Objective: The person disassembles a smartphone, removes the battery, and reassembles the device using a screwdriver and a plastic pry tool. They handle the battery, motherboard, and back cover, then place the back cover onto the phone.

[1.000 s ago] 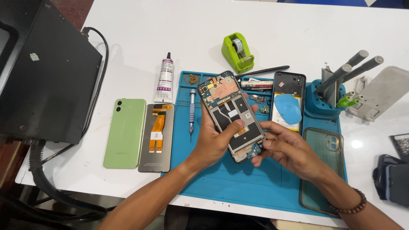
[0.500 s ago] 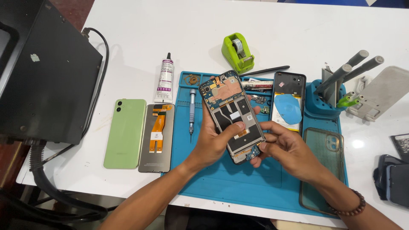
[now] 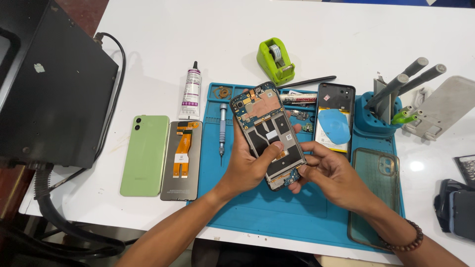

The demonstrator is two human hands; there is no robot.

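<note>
**Opened phone held over the blue mat**

The phone frame [image 3: 269,134] sits tilted above the blue mat [image 3: 267,207], back cover off, so the circuit board, copper shield and black plates face up. It looks light and stiff, but fragile: the exposed board and small connectors would not take pressure well, so the bare side edges and lower corners seem the safest places to grip.

The left hand [image 3: 250,165] cradles the frame from below and along its left edge, thumb pressed flat on the dark lower plate. The right hand [image 3: 329,173] pinches the bottom right corner, fingertips closed on the edge near the small blue board at the foot.

Just left of the frame a thin screwdriver [image 3: 222,131] lies on the mat. Just right lies another opened phone [image 3: 335,116] with a round blue pick [image 3: 334,126] on it, and below that a clear case [image 3: 376,195] overhangs the mat's right edge. A blue tool stand [image 3: 378,116] with grey handles is at the upper right corner.

Off the mat to the left lie a screen panel [image 3: 182,160] with an orange flex cable, a green back cover [image 3: 145,154] and a glue tube [image 3: 190,91]. A green tape dispenser [image 3: 275,60] stands above the mat, and a black box [image 3: 49,84] fills the far left.
</note>
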